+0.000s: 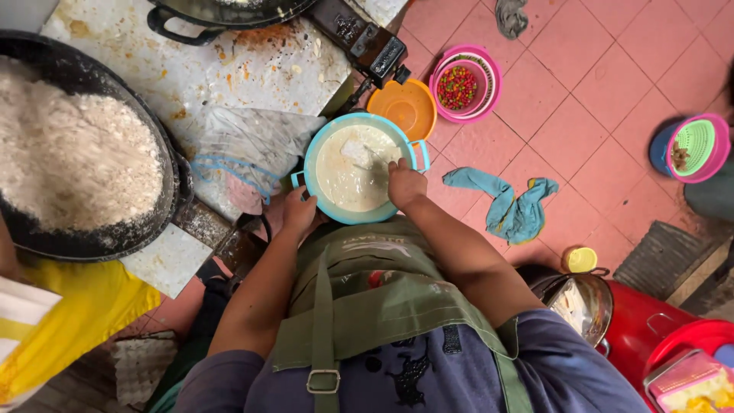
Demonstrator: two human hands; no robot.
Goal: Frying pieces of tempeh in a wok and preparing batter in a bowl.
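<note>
- Light blue bowl (310, 164) of pale batter held against the green apron (359, 306), just off the worktop (229, 76) edge.
- Left hand (298, 210) at the bowl's near-left rim beside its handle, fingers curled around the rim.
- Right hand (405, 183) at the bowl's right rim, fingers clenched on a utensil (365, 157) sunk in the batter (344, 187); kind of utensil unclear.
- Crumpled clear plastic bag (245, 149) on the worktop's near edge, just left of the bowl.
- Large black pan of white flour (69, 153) at the worktop's left edge.
- Orange bowl (409, 107), pink colander of red chillies (462, 84) and blue cloth (505, 206) on the tiled floor (612, 76).
</note>
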